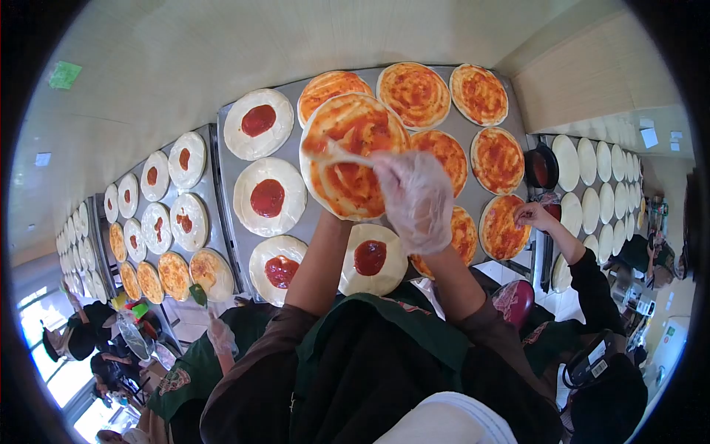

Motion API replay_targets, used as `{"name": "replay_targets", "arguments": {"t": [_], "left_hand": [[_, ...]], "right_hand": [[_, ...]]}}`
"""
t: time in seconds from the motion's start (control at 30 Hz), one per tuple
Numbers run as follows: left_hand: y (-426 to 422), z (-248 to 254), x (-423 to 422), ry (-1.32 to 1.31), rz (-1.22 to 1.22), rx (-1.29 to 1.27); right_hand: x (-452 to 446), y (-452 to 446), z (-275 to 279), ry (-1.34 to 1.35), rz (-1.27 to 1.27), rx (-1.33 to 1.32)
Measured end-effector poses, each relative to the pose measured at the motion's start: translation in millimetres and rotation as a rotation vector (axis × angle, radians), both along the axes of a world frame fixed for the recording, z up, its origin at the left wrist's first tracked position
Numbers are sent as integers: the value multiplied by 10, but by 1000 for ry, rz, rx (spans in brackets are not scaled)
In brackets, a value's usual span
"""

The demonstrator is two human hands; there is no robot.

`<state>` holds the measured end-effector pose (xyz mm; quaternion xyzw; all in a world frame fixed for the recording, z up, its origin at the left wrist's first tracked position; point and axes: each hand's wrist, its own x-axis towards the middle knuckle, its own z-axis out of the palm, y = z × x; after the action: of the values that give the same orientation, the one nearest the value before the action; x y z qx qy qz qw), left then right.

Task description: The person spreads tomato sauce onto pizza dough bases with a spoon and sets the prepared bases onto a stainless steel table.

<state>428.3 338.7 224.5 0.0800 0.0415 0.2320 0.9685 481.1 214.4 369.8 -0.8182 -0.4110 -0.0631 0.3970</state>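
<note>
A round pizza base (355,189) spread with tomato sauce is raised above the metal tray (319,166). My left forearm (323,255) reaches beneath it; my left hand is hidden under the base and holds it up. My right hand (418,200), in a clear plastic glove, is closed round the handle of a pale spoon-like utensil (347,155). Its head is blurred by motion over the sauce. On the tray's left side, a dough round (244,192) carries a single dollop of sauce (267,198), as do several others. Fully sauced bases (413,95) lie along the back and right.
To the left stands another tray (203,159) of dough rounds, where a co-worker's gloved hand (220,333) holds a green-headed tool (198,294). On the right, another person's hand (529,215) touches a sauced base. A dark sauce bowl (553,166) sits beyond, beside more plain dough rounds (586,161).
</note>
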Motion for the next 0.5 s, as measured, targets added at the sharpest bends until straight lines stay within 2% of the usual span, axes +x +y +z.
{"name": "replay_targets", "arguments": {"t": [0.13,0.23,0.27,0.37,0.4,0.5], "left_hand": [[67,47,26,-1,7,36],[109,79,30,5,13,56],[114,97,33,8,16,64],[134,123,31,12,23,79],[143,126,34,10,25,79],[153,143,21,17,36,92]], "right_hand": [[28,-124,-13,73,55,36],[201,-90,-112,361,-82,144],[177,-118,-166,423,-107,83],[-42,-179,-203,386,-16,-33],[-49,-153,-123,413,20,19],[158,27,-15,198,-6,36]]}}
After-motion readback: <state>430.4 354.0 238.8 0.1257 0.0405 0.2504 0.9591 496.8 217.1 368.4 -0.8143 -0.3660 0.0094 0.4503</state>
